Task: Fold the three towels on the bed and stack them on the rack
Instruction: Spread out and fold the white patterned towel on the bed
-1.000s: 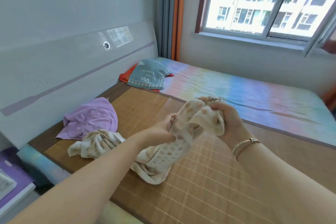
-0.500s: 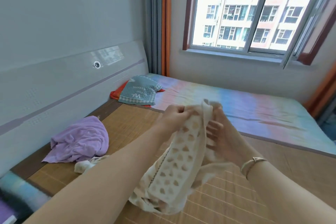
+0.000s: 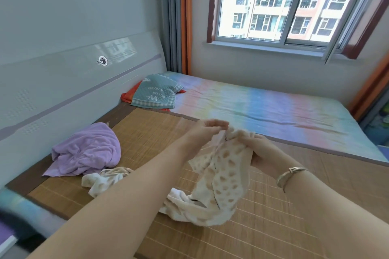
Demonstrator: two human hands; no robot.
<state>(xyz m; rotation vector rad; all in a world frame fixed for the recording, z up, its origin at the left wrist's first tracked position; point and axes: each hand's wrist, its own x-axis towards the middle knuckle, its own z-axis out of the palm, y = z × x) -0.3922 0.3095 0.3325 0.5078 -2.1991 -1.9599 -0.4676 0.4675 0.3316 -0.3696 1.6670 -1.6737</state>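
From the head camera, both forearms reach out over a bamboo mat (image 3: 147,132) that covers the near part of the bed (image 3: 263,107). The right hand (image 3: 265,151), with a bracelet (image 3: 291,174) on its wrist, grips the upper edge of a cream spotted towel (image 3: 223,176), fingers curled round the cloth. The towel hangs down from that grip, and its bunched lower end rests on the mat near the mat's front edge. The left hand (image 3: 205,130) is at the towel's top edge beside the right hand, fingers stretched out almost straight and close together; whether they pinch the cloth or only touch it I cannot tell.

A second cream spotted towel (image 3: 105,181) lies crumpled on the mat towards its left edge, partly hidden behind the left forearm. Just behind it, touching it, a purple towel (image 3: 88,151) sits in a heap at the mat's back left corner, against the headboard (image 3: 63,82).

Farther back, a teal pillow (image 3: 153,93) lies on a red cloth (image 3: 128,95) at the head of the bed, on the rainbow-striped sheet. A window (image 3: 284,2) fills the far wall.
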